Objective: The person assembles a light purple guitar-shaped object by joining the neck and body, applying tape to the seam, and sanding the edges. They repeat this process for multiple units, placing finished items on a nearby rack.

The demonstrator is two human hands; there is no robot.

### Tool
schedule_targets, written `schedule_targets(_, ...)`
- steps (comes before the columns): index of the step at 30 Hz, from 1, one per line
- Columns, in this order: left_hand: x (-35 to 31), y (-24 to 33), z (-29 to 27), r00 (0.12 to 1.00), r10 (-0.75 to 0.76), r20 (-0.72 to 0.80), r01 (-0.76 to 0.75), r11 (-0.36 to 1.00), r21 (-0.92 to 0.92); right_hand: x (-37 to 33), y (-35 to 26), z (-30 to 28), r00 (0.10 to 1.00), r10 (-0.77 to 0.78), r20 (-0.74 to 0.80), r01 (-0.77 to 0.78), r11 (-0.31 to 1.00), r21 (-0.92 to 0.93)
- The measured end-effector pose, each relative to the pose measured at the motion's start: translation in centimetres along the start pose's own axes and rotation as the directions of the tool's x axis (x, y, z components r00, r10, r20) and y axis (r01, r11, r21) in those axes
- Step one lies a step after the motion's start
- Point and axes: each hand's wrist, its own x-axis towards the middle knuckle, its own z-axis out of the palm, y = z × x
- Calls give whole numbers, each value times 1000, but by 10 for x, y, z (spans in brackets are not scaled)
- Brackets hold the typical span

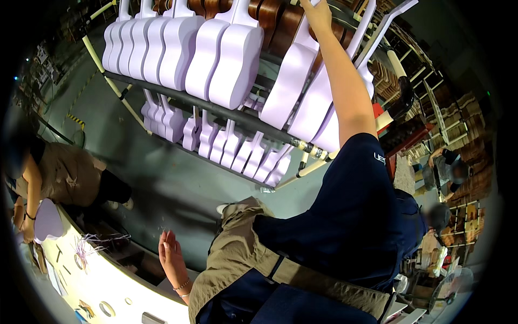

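My right arm reaches up and away to a rack of pale lilac guitar bodies with necks. At the top edge, my right hand [318,16] is closed round the neck of one lilac guitar [290,81], which stands tilted on the upper shelf; some of its fingers are cut off by the picture's edge. My left hand [172,262], with bracelets on the wrist, hangs by the white worktable [121,286], fingers stretched out and holding nothing. More lilac guitars [234,65] stand side by side on that shelf.
Smaller lilac bodies [232,143] fill the lower shelf. The rack has cream pipes [127,105] and black rails [156,88]. On the worktable lie tape rolls [107,308] and purple-white strands [86,251]. A co-worker [65,173] stands at left; another person [450,167] is far right.
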Motion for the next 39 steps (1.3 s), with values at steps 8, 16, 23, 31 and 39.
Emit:
schedule_targets(8, 1, -11, 5, 1000, -15, -25, 14, 999, -43, -4, 14, 1, 699, -629, -341, 182, 617, -765)
schedule_targets(16, -12, -21, -8, 987, -33, -160, 17, 995, -99, -28, -41, 63, 779, -615, -125, 475, 707, -524)
schedule_targets(23, -18, -8, 2, 973, 36, -227, -60, 993, -102, 11, -39, 144, 975, -221, -5, 188, 842, -506)
schedule_targets(31, -33, -18, -9, 959, -14, -284, -29, 989, -147, -10, -48, 120, 954, -275, -117, 294, 934, 202)
schedule_targets(39, -41, -9, -17, 967, 55, -249, -75, 995, -72, -63, -159, 56, 964, -235, 124, 184, 927, 328)
